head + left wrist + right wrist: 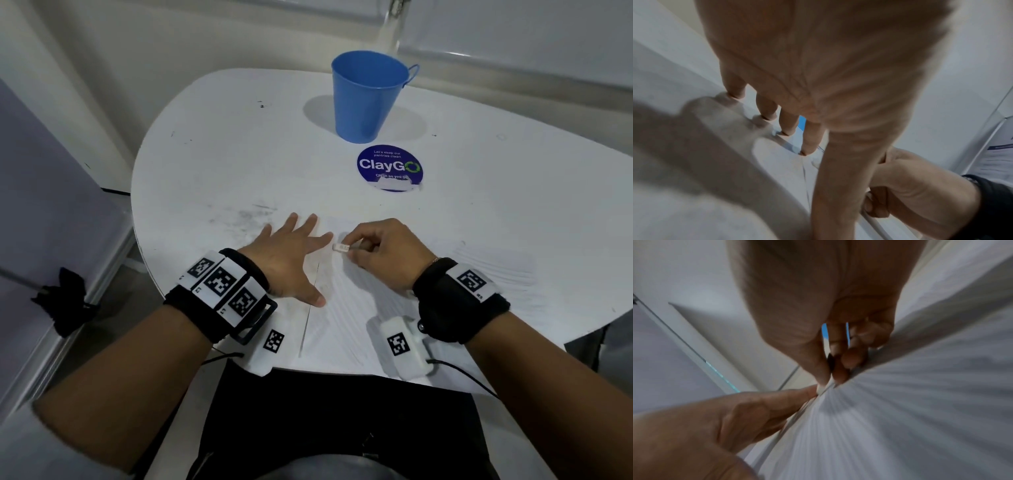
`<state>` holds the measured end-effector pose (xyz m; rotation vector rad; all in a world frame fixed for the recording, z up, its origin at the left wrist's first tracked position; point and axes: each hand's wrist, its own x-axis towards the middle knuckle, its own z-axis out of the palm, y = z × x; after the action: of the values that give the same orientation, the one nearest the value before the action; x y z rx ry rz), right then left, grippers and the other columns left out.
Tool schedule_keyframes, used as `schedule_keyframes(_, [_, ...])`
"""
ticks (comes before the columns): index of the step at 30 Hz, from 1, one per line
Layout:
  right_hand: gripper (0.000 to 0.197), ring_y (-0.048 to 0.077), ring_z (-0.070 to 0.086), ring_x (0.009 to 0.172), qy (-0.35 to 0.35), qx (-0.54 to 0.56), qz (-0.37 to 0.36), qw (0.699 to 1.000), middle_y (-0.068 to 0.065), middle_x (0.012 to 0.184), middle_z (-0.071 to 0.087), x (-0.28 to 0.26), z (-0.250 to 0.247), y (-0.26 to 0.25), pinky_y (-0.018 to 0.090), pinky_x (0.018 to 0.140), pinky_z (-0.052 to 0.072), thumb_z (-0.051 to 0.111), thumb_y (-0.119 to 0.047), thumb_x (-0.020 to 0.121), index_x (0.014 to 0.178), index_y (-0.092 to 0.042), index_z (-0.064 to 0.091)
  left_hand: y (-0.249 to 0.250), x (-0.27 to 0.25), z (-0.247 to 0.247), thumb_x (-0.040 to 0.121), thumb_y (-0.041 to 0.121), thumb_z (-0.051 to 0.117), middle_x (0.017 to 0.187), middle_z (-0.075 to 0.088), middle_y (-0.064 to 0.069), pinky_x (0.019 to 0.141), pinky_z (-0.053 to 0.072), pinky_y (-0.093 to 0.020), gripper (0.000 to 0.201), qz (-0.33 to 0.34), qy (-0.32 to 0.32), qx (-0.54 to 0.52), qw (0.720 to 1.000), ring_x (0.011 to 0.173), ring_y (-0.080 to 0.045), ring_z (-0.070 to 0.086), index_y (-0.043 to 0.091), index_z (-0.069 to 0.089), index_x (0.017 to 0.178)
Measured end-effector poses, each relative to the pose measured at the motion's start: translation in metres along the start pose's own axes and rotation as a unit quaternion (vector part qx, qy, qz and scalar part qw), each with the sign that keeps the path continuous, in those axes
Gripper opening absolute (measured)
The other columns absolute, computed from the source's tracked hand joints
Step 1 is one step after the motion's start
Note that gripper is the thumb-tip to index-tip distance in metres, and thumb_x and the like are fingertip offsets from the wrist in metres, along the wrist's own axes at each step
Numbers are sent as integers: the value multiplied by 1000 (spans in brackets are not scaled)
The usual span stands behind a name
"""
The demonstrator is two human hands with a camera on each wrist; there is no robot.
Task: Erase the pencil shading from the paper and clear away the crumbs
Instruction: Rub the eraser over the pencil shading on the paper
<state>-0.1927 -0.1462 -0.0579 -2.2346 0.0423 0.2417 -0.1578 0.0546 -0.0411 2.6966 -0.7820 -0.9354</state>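
A white sheet of paper (428,270) lies on the white table (222,164), its left edge running under my left hand. My left hand (294,253) lies flat on that edge with its fingers spread and straight. My right hand (373,246) pinches a small white eraser (340,247) between thumb and fingers, the eraser's tip down on the paper close to my left index finger. In the right wrist view the eraser (821,388) shows only as a pale sliver at the pinched fingertips. No pencil shading or crumbs are plain to see.
A blue metal bucket (368,96) stands at the back of the table. A round blue "ClayGo" sticker (389,167) lies between it and the paper. Grey smudges (246,216) mark the table left of my left hand. The table's rounded edge drops off at left.
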Motion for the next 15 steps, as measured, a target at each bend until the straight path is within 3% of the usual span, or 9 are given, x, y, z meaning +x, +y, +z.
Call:
schedule_keyframes(4, [18, 6, 52, 57, -81, 11, -10, 997, -4, 64, 62, -6, 5, -6, 22, 60, 46, 72, -12, 87, 84, -28, 77, -1, 1, -2, 82, 51, 77, 166, -22, 11, 124, -12, -46, 110, 0, -6, 1, 1000, 151, -14, -26, 40, 0, 160])
schedule_keyframes(7, [16, 13, 52, 61, -39, 20, 1, 999, 12, 71, 66, -1, 4, -5, 31, 66, 48, 69, -13, 88, 85, -26, 77, -2, 1, -3, 82, 50, 77, 166, -22, 11, 124, -12, -46, 110, 2, -9, 4, 1000, 151, -14, -27, 40, 0, 160])
schedule_keyframes(11, [14, 9, 51, 58, -68, 1, -1, 998, -1, 64, 62, -2, 6, -6, 31, 65, 47, 70, -17, 88, 85, -29, 77, -3, 2, -3, 82, 52, 76, 166, -22, 11, 124, -12, -47, 110, 2, -11, 6, 1000, 150, -13, -27, 40, 0, 160])
schedule_keyframes(15, [18, 16, 53, 63, -17, 1, -14, 1000, 16, 77, 66, 1, 7, -6, 37, 68, 51, 66, -15, 91, 95, -29, 76, -4, 3, -2, 82, 50, 77, 166, -21, 12, 124, -12, -47, 110, 2, -12, -3, 1000, 150, -13, -27, 42, -1, 159])
